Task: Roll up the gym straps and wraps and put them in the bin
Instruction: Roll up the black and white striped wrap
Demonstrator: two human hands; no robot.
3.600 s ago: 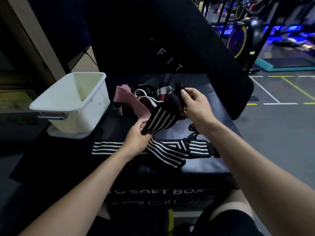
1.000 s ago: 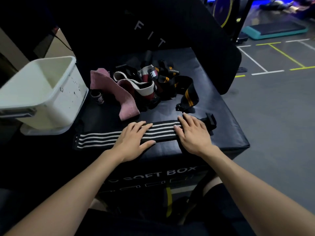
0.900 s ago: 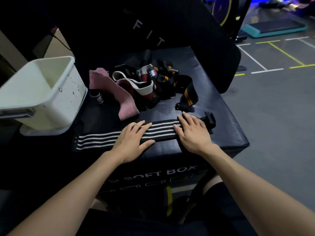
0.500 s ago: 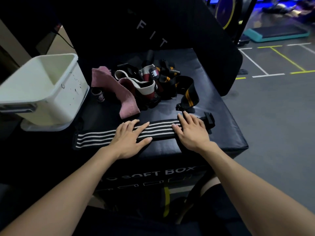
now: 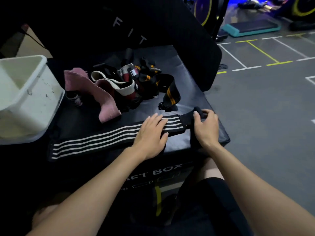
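A long black wrap with white stripes (image 5: 102, 138) lies flat across the front of the black soft box (image 5: 196, 92). My left hand (image 5: 150, 133) rests flat on the wrap, fingers spread, pressing it down. My right hand (image 5: 205, 128) pinches the wrap's plain black right end and curls it upward. The white bin (image 5: 25, 99) stands at the left, with nothing visible inside. Behind the wrap lies a heap of other straps: a pink wrap (image 5: 95, 92), a white and maroon strap (image 5: 119, 84) and a black strap with orange stripes (image 5: 168, 92).
A small rolled item (image 5: 75, 99) sits between the bin and the pink wrap. A tall black pad lettered FIT (image 5: 153, 23) leans behind the box. Grey gym floor with painted lines (image 5: 255, 99) lies to the right, with exercise machines beyond.
My right hand slid right to the wrap's black end and took hold of it, lifting it. My left hand moved right along the stripes. Earlier the wrap was held up, then laid flat.
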